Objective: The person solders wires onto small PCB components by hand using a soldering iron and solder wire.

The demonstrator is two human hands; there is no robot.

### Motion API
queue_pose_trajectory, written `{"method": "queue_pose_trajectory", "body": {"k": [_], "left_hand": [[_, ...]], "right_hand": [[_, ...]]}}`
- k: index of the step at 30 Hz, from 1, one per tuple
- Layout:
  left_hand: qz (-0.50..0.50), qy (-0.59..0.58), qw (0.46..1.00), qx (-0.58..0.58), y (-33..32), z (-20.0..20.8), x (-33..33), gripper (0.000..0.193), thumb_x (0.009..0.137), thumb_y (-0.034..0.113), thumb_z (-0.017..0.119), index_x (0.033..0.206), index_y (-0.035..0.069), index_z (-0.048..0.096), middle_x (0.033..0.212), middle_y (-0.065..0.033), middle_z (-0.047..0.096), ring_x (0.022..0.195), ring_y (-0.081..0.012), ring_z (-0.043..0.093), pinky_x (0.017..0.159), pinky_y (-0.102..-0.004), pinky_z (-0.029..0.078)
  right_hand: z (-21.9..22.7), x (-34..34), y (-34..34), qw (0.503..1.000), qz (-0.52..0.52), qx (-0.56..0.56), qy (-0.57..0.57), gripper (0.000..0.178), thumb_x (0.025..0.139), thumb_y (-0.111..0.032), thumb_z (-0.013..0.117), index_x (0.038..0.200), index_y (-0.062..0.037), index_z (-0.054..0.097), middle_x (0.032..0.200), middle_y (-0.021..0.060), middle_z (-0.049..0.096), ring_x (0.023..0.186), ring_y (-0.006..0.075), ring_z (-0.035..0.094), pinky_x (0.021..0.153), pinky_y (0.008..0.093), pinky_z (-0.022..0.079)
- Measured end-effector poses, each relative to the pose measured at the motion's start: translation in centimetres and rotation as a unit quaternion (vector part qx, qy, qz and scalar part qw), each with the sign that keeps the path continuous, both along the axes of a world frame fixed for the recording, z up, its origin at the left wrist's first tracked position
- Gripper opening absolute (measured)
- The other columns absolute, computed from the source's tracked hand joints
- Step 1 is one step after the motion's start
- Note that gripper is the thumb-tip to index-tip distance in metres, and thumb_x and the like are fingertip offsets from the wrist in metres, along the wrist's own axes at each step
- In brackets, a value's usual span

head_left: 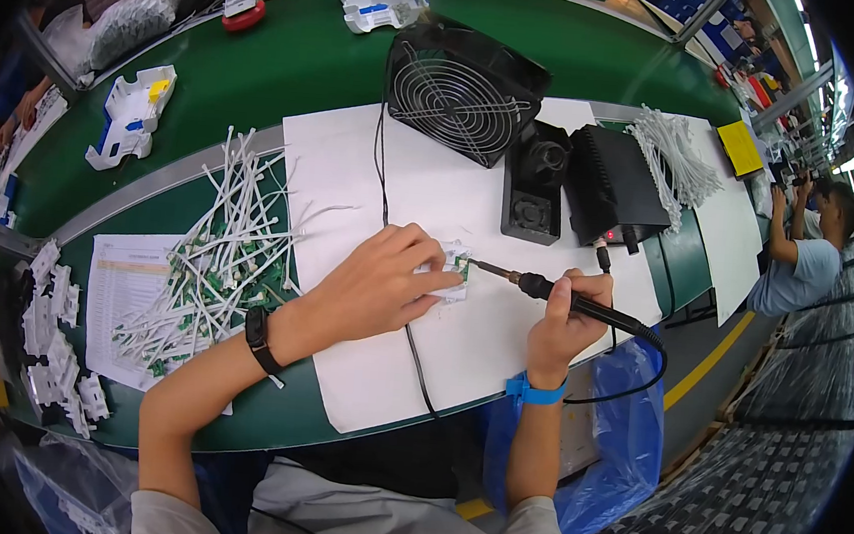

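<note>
My right hand is closed round the handle of a black soldering iron. The iron's thin tip points left and meets, or nearly meets, a small green circuit board. Under and around that board is a white plastic part lying on the white sheet. With bent fingers, my left hand presses and grips the board and plastic part from the left, hiding much of them. A black watch is on my left wrist and a blue strap on my right.
Behind my hands stand a black fan, a black holder and a soldering station with a red light. Green boards with white cables pile up at left, beside white plastic parts. More white cables lie right. A co-worker sits far right.
</note>
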State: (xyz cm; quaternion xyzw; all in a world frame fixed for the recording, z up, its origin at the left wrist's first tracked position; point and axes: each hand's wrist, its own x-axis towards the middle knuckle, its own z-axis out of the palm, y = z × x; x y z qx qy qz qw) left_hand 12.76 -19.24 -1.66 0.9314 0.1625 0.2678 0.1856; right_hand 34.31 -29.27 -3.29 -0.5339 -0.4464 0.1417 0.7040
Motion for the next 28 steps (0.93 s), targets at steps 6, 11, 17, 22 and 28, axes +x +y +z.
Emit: {"method": "queue_pose_trajectory", "body": {"k": [6,11,17,22,28], "left_hand": [[-0.001,0.004,1.0,-0.005,0.09,-0.24,-0.08,0.036,0.075,0.008,0.08,0.111,0.01,0.075,0.099,-0.0037,0.06,0.097,-0.024,0.055,0.082,-0.0352,0.047],[0.001,0.003,1.0,-0.005,0.07,-0.41,-0.19,0.036,0.075,0.008,0.08,0.11,0.01,0.076,0.099,-0.0038,0.06,0.098,-0.0242,0.055,0.083,-0.0351,0.047],[0.001,0.002,1.0,-0.006,0.07,-0.43,-0.16,0.036,0.074,0.008,0.08,0.109,0.01,0.076,0.099,-0.0037,0.06,0.098,-0.0241,0.055,0.084,-0.0349,0.047],[0.001,0.006,1.0,-0.01,0.08,-0.44,-0.17,0.036,0.074,0.008,0.081,0.11,0.01,0.076,0.1,-0.0038,0.06,0.098,-0.024,0.055,0.084,-0.035,0.048],[0.002,0.01,1.0,-0.009,0.09,-0.36,-0.22,0.036,0.075,0.008,0.08,0.111,0.011,0.076,0.101,-0.004,0.061,0.099,-0.0244,0.055,0.085,-0.0353,0.048]], "right_hand": [[0.06,-0.13,0.02,1.0,-0.015,-0.009,-0.013,0.011,0.092,-0.002,0.058,0.089,-0.003,0.047,0.08,0.0071,0.051,0.074,0.0107,0.045,0.072,0.0242,0.04],[0.07,-0.16,0.07,1.0,-0.019,-0.012,-0.019,0.014,0.092,-0.006,0.059,0.087,-0.0041,0.046,0.077,0.0062,0.051,0.071,0.0099,0.043,0.069,0.0243,0.039],[-0.01,-0.17,0.11,0.999,-0.027,-0.01,-0.019,0.015,0.092,-0.008,0.06,0.087,-0.0045,0.046,0.076,0.0058,0.051,0.07,0.0096,0.042,0.068,0.024,0.038],[-0.21,0.02,0.48,0.999,-0.022,0.007,-0.031,0.018,0.093,-0.008,0.061,0.087,-0.0052,0.044,0.071,0.0026,0.046,0.064,0.0076,0.039,0.062,0.0234,0.033],[-0.33,-0.01,0.65,0.998,-0.031,0.034,-0.041,0.021,0.096,-0.011,0.063,0.088,-0.0057,0.044,0.067,0.0008,0.043,0.061,0.0058,0.036,0.057,0.0225,0.029]]}}
